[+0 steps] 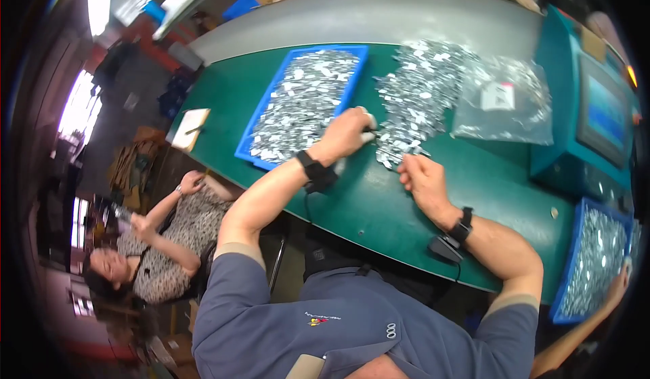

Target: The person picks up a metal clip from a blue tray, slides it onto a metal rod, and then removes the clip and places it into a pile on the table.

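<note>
A long heap of small silvery metal pieces (420,88) lies loose on the green tabletop (338,203). My left hand (345,134) reaches in between this heap and a blue tray (242,150) full of similar pieces. White covers sit on its fingertips, which are bent with a gap between them, close to the heap's left edge. At the heap's near end is my right hand (425,181), its fingers curled and pressed together beside the closest pieces. Whatever those fingers hold is too small to make out. Both wrists carry black straps with small devices.
A clear plastic bag (504,118) with a white label lies right of the heap. Beyond it stands a teal machine with a screen (604,115). Another person's hand (617,285) touches a second blue tray (575,264). A seated person (169,243) is at left, near a notepad (190,128).
</note>
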`<move>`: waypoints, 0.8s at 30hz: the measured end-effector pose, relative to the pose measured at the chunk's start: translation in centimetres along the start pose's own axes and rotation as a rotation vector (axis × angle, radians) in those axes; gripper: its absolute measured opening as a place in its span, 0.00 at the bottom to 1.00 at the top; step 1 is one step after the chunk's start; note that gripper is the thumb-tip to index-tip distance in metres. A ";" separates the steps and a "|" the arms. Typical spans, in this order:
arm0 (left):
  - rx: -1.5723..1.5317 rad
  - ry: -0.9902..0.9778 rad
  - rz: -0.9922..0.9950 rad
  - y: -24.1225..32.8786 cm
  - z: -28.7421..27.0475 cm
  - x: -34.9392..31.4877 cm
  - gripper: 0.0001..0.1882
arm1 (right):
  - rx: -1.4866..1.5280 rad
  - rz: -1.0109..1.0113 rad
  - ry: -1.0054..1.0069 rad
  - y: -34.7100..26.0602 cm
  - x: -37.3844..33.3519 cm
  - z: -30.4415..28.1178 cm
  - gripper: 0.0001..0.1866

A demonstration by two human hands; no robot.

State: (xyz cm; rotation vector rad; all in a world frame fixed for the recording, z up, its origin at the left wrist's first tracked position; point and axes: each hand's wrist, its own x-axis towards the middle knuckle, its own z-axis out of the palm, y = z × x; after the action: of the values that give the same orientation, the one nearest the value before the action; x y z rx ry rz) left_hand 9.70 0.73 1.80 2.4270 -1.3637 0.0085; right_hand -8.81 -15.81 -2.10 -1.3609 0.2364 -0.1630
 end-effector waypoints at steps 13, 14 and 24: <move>-0.295 0.193 0.031 3.9 0.2 -4.3 0.05 | -0.077 -0.060 0.036 2.4 -0.5 -1.5 0.12; -0.363 0.188 0.018 4.5 -0.6 -4.9 0.05 | -0.076 -0.064 0.024 2.3 -0.4 -1.4 0.12; -0.376 0.191 0.060 4.9 -0.8 -5.2 0.08 | -0.128 -0.074 -0.029 1.5 -0.4 -1.1 0.13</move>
State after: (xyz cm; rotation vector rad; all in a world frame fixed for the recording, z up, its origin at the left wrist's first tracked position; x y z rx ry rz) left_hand 2.97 2.97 3.10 2.0197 -1.2276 -0.0010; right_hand -9.49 -16.49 -3.78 -1.4991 0.1743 -0.1925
